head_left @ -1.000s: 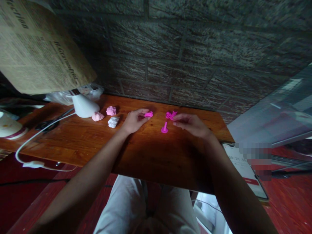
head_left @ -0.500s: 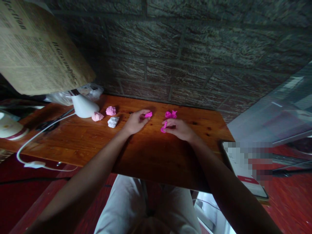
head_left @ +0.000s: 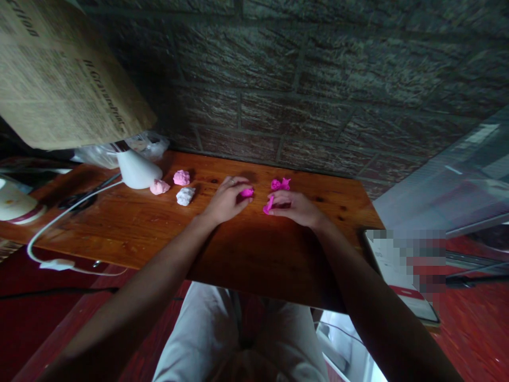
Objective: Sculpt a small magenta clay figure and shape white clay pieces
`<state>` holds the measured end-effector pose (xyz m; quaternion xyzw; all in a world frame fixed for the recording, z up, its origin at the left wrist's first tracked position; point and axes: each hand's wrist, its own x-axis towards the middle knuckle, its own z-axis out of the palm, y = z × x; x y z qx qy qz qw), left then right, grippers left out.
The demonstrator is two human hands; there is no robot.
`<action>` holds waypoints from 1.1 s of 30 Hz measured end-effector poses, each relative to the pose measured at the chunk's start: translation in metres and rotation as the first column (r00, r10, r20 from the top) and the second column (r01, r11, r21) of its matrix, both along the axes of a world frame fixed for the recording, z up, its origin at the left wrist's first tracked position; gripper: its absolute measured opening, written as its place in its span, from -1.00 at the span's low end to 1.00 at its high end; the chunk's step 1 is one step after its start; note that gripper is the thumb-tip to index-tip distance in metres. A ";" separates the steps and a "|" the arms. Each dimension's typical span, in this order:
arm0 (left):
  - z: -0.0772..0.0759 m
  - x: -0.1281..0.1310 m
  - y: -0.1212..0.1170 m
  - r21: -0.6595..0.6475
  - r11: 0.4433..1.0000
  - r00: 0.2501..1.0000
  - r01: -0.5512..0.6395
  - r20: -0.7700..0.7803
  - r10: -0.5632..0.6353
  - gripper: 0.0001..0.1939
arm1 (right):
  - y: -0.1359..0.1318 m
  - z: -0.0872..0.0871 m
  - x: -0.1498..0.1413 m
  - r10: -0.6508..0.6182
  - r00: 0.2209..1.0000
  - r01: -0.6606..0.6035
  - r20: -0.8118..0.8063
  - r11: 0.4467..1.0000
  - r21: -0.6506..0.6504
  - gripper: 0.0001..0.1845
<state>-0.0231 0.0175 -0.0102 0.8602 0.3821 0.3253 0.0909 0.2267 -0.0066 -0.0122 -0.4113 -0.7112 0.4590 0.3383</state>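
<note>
Left hand (head_left: 228,202) curled round a bright-pink clay-like lump (head_left: 247,193), over the brown wooden counter (head_left: 246,244). Right hand (head_left: 296,209) pinching a magenta clay-like stem with flat round foot (head_left: 267,209). Light fingertips advised: soft stuff probably dents; steady stem low, near its foot.

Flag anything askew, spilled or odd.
No spill visible. A blocky pixelated patch hides part of the phone at the right end of the table; it looks like image masking. The white cable from the lamp droops past the front edge.
</note>
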 end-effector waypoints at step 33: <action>-0.001 0.023 -0.025 -0.114 0.967 0.950 0.227 -0.192 -0.245 -0.58 | -0.010 0.016 0.007 -0.027 0.954 0.012 0.299 0.999 0.053 -0.84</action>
